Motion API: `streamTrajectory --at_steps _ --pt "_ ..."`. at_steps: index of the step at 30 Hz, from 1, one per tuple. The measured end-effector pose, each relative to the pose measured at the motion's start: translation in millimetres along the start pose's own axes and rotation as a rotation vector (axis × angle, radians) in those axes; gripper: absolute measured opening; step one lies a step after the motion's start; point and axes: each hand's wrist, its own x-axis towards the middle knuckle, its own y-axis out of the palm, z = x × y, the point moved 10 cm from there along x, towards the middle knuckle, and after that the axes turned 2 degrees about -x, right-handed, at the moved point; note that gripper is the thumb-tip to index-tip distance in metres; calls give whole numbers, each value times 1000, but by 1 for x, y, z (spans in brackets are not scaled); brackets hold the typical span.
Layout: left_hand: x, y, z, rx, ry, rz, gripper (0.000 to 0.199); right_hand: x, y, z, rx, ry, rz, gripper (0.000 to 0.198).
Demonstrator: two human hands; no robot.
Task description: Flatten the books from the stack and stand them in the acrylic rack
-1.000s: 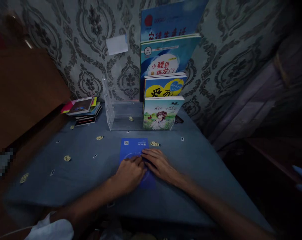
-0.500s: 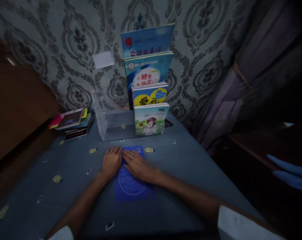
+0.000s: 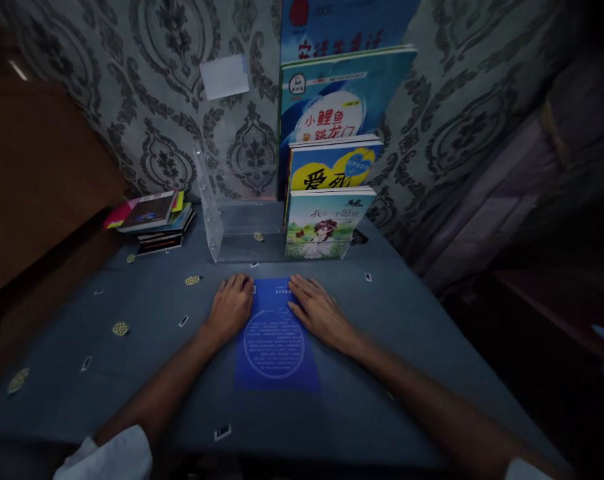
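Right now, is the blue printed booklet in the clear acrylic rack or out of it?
Out: the blue printed booklet lies flat on the grey-blue tablecloth, before the clear acrylic rack.

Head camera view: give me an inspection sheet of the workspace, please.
Surface: blue-grey pineapple-print tablecloth, mostly smooth.
Things at hand: flat blue rectangular printed item with white circle; clear plastic tiered rack holding upright colourful paperback books.
Clutter: uneven stack of mixed books, left; small dark unidentified object beside the rack.
Hands: left hand at the item's far left corner, right hand at its far right corner, both unclenched.
Cables: nothing seen clearly; right side dark.
Surroundings: grey patterned wallpaper, white rectangular card, brown wooden panel, purple curtain.
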Motion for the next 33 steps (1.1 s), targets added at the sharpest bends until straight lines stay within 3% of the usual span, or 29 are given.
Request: streamTrajectory --at_steps 13,19,24,33 --pt "0 2 -4 9 53 -21 31 3 1 1 -34 -21 -19 49" --pt "-3 0 -22 -111 176 -72 33 3 2 1 -44 -15 -31 48" --pt "-4 6 -36 -203 265 -26 39 3 2 2 -53 -20 -36 45" --pt "-3 9 -34 -94 175 -1 40 1 4 -2 -65 -59 -77 46"
